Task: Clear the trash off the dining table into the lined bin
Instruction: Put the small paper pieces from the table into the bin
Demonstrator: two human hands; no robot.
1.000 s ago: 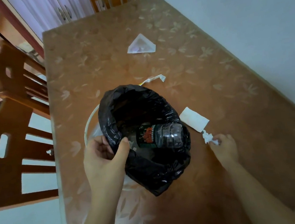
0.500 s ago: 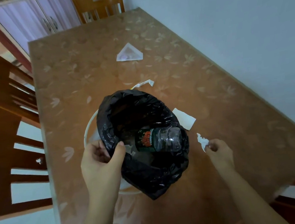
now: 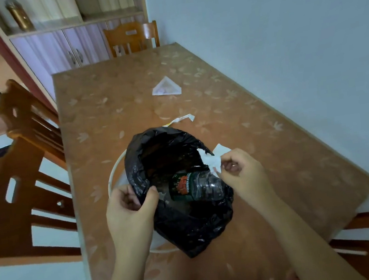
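One scrap (image 3: pixel 212 163) could miss
Right hand (image 3: pixel 242 174) pinches it at the edge; left hand (image 3: pixel 129 212) grips floppy liner (image 3: pixel 188 226), might sag.

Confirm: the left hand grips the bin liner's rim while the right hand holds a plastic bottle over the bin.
Not quite. In the head view the right hand pinches a crumpled paper scrap instead; the plastic bottle lies inside the bin liner, whose rim the left hand grips.

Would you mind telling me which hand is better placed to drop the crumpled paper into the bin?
Right. The right hand pinches the crumpled paper at the rim of the black liner, while the left hand grips the liner's near edge.
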